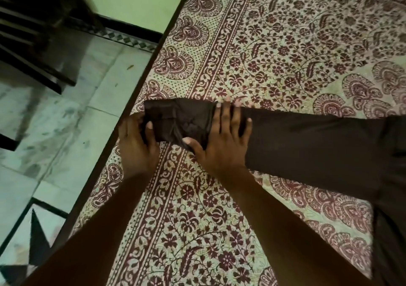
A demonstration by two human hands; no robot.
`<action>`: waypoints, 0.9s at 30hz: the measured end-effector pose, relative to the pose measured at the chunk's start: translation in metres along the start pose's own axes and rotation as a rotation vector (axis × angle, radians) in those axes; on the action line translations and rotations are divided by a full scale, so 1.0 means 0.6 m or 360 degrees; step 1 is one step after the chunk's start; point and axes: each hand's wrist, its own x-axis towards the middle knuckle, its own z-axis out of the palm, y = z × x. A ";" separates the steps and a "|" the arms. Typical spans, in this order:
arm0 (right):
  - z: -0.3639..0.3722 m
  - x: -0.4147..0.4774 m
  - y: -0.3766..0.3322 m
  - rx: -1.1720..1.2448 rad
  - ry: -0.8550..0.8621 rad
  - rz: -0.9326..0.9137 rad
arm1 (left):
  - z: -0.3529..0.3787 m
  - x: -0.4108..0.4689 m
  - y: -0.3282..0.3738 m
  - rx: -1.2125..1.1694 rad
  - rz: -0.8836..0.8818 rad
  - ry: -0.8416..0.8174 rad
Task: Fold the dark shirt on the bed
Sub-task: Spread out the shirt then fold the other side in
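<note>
The dark brown shirt (307,145) lies across the patterned bed as a long narrow band, running from near the left edge to the right side of the view, where it widens. Its left end is folded over into a thicker, creased block. My left hand (135,145) grips that end, with the thumb on top of the cloth and the fingers under or behind it. My right hand (222,138) lies flat on the shirt just right of the fold, fingers spread and pressing down. Both forearms reach in from the bottom of the view.
The bed cover (274,44) is cream with a maroon floral print. The dark bed edge (131,110) runs diagonally on the left. Beyond it are a tiled floor (55,121) and dark wooden furniture (33,33) at upper left.
</note>
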 end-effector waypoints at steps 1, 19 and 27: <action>0.000 0.006 -0.013 -0.0011 -0.0018 -0.0104 | 0.000 0.001 0.005 -0.0007 -0.0011 0.0001; 0.013 0.009 -0.024 0.0049 0.0101 -0.0418 | -0.039 0.064 0.014 -0.0079 -0.0188 -0.0157; 0.003 0.017 -0.026 0.0379 0.0122 -0.0220 | -0.046 0.075 0.029 -0.0020 0.0047 -0.0414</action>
